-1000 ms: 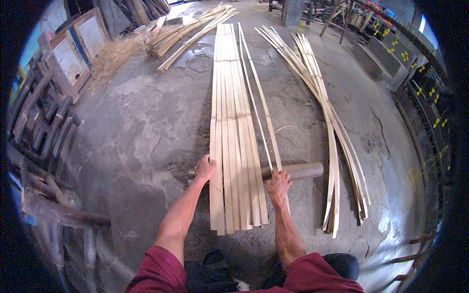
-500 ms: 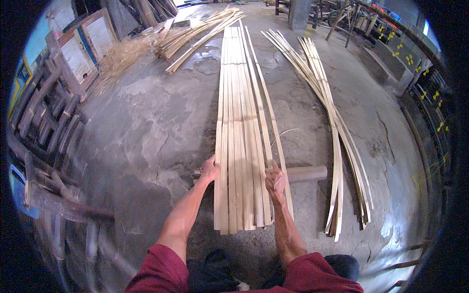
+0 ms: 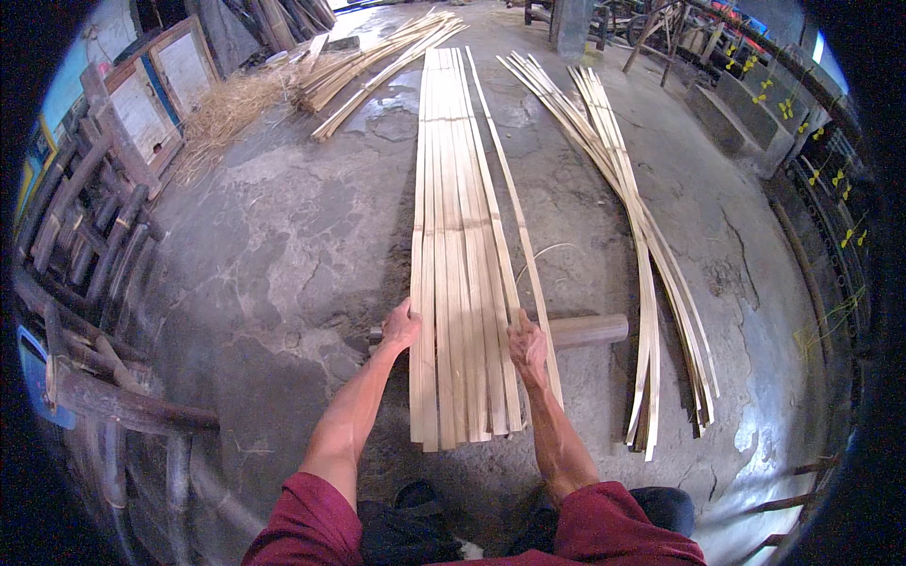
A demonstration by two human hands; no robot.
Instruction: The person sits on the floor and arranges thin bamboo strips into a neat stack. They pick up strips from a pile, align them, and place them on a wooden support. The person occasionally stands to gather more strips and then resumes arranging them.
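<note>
Long pale bamboo strips [image 3: 458, 274] lie side by side in front of me, running away lengthwise, with darker node bands across them. My left hand [image 3: 402, 325] is closed on the left edge of this row, its fingertips partly hidden. At the right edge my right hand [image 3: 528, 347] is closed on the outermost strip of the row, thumb on top. One loose bamboo strip [image 3: 514, 203] lies just right of the row and passes beside my right hand. Beneath the strips rests a round bamboo pole [image 3: 590, 330], crosswise, its end sticking out to the right.
To the right lies a crossed bundle of bamboo strips [image 3: 637, 217] on the concrete floor [image 3: 274, 236]. Another strip pile [image 3: 377, 71] lies far off, beside straw-like shavings [image 3: 226, 123]. Dark bamboo frames [image 3: 123, 406] stand at the left. A pillar [image 3: 570, 28] rises at the back.
The strip at my right hand has shifted left against the row, closing the gap there. The loose strip stays apart. Both hands keep their hold, and the whole view has moved slightly.
</note>
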